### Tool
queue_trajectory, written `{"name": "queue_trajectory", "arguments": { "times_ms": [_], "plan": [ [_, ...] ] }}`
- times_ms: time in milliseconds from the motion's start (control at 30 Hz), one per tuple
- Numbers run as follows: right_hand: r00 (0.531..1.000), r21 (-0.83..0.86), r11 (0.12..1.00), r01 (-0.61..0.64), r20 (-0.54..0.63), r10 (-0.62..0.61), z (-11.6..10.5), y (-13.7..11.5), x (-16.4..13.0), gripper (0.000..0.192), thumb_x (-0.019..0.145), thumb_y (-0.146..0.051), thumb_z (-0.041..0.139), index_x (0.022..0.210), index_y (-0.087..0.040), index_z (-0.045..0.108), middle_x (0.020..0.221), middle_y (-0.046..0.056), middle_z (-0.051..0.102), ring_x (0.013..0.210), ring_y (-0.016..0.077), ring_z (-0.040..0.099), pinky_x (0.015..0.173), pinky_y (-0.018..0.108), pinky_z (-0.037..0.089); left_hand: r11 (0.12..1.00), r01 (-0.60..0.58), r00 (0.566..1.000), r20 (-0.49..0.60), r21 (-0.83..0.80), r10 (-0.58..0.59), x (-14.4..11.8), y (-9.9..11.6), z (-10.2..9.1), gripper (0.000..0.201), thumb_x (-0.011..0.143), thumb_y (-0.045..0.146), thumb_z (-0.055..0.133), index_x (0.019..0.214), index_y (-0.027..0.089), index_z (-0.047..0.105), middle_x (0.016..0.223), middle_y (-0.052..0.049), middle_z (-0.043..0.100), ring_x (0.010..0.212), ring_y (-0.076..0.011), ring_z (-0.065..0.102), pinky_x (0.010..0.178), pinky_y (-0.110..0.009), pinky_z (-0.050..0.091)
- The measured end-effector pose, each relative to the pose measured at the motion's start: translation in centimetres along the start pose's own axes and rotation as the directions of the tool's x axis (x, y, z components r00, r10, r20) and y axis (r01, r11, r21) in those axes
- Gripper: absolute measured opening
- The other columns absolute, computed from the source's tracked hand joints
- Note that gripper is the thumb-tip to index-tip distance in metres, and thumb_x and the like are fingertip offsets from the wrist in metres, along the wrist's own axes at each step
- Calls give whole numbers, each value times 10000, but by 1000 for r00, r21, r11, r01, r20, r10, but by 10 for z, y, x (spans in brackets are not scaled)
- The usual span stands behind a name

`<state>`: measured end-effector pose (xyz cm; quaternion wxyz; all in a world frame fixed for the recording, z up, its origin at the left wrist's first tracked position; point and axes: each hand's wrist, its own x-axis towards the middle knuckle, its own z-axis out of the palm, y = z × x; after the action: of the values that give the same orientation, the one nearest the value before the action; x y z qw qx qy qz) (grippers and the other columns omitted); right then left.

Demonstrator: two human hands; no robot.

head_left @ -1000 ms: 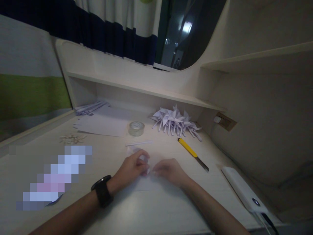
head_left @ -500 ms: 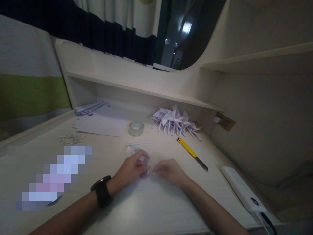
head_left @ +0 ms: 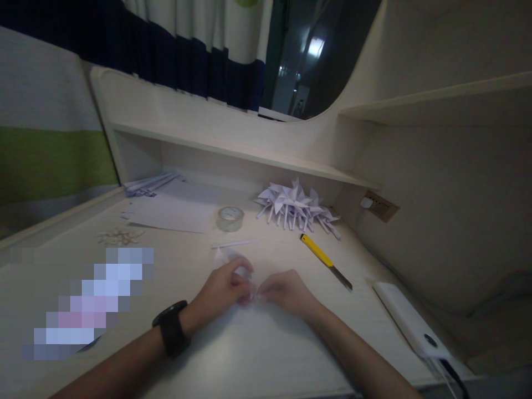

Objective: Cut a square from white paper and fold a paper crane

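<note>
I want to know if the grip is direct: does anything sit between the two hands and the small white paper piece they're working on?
Nothing visible does. The left hand and right hand both pinch the folded paper piece directly on the desk. The tape roll and yellow utility knife lie apart, farther back.

Far across the desk (head_left: 291, 354) lies a heap of folded paper pinwheels (head_left: 296, 206), a tape roll (head_left: 230, 218) to its left beside flat sheets (head_left: 174, 213). A yellow utility knife (head_left: 325, 261) lies right; nearer, perhaps a power bank (head_left: 409, 321).
</note>
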<state>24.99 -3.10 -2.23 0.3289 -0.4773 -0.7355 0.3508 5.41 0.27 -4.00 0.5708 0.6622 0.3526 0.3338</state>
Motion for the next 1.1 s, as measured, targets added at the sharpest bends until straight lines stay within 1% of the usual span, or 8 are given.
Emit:
{"name": "queue_trajectory", "arguments": {
  "times_ms": [167,333,467,567,667,767,900,1100],
  "plan": [
    [1000,0,1000,7,9,-7,1,0,-1,90,697,-242,733,764,-184,749,734,36,741,657,173,668,638,258,509,1000,-1,999,-38,18,1,-4,5,6,244,708,209,590,916,202,463,560,24,665,500,-163,639,496,-249,486],
    [1000,6,1000,18,0,-18,1,4,-1,98,692,-259,736,748,-179,747,718,40,739,635,170,668,625,255,513,998,-8,994,-109,-68,1,-5,6,8,235,710,228,571,843,220,377,540,39,641,496,-159,624,505,-267,490],
    [999,-3,999,33,-15,-33,1,4,-2,107,710,-277,718,744,-180,749,718,46,740,642,179,673,634,265,517,992,2,999,-40,-125,-7,-2,0,7,286,676,260,628,797,217,372,527,33,638,472,-143,604,481,-240,456],
    [999,3,1000,27,-17,-27,0,2,-3,125,705,-297,723,744,-181,749,715,48,740,641,182,673,634,270,517,983,43,999,10,-178,-42,0,-6,5,309,618,270,694,782,188,445,529,15,638,483,-144,610,484,-231,448],
    [999,36,999,27,-29,-26,-3,-1,-4,157,692,-319,735,740,-171,747,710,56,736,629,179,665,620,269,514,954,136,991,26,-267,-134,-1,-9,2,305,584,268,746,775,154,537,602,4,645,587,-172,657,571,-268,500],
    [999,66,998,21,-39,-19,-6,-2,-4,211,674,-368,746,733,-166,745,692,55,730,616,176,653,610,274,512,923,202,979,68,-327,-190,-2,-9,-1,283,604,279,762,790,143,597,687,-14,663,694,-192,675,663,-295,520],
    [999,105,994,26,-28,-23,-7,0,-4,277,658,-427,748,734,-161,746,686,58,726,610,176,648,608,283,513,927,205,978,108,-315,-180,-3,-7,-1,226,627,285,762,727,130,631,679,-27,656,655,-162,641,640,-267,501],
    [998,112,993,33,-55,-27,-5,2,-4,262,655,-415,756,723,-162,748,670,57,722,589,170,636,603,284,511,948,178,980,136,-265,-146,-7,4,0,239,668,340,736,634,127,632,592,5,586,566,-113,548,590,-230,457]
  ]
}}
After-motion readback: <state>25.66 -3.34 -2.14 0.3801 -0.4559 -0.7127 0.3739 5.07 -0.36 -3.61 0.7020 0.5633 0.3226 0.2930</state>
